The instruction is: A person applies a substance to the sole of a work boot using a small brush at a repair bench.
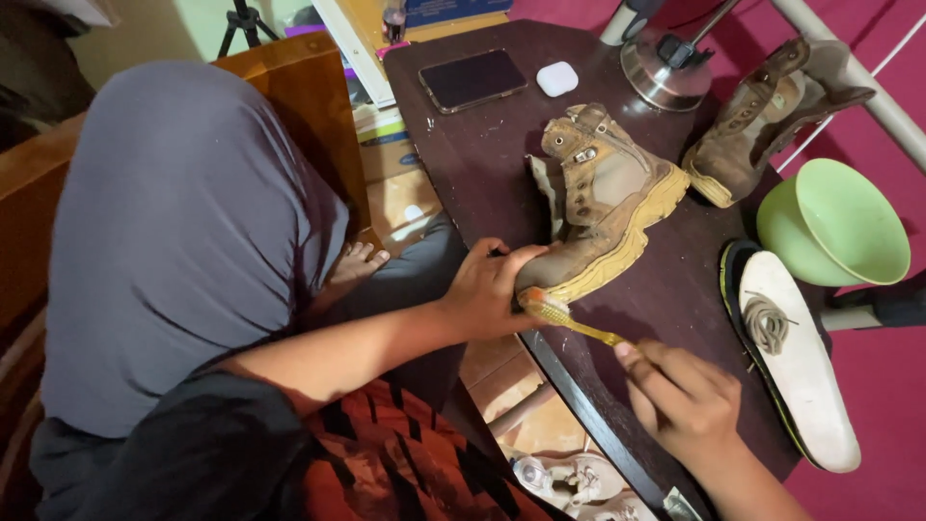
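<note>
Worn brown boot (603, 207) lies on its side, toe gripped; yellow toothbrush (569, 321) bristles touch its sole.

There are two brown boots: one boot (603, 207) lies in the middle of the dark surface (482, 145), and the other boot (772, 111) lies near the far edge. There is one yellow toothbrush (569, 320). There is one green bowl (837, 224). There are two insoles (801, 357), one stacked on the other, with one bundle of laces (767, 323) on top. There is one dark phone (473, 79) and one small white case (557, 79). There is one round metal stand base (666, 72). Two hands show: one left hand (487, 289) and one right hand (680, 396).
</note>
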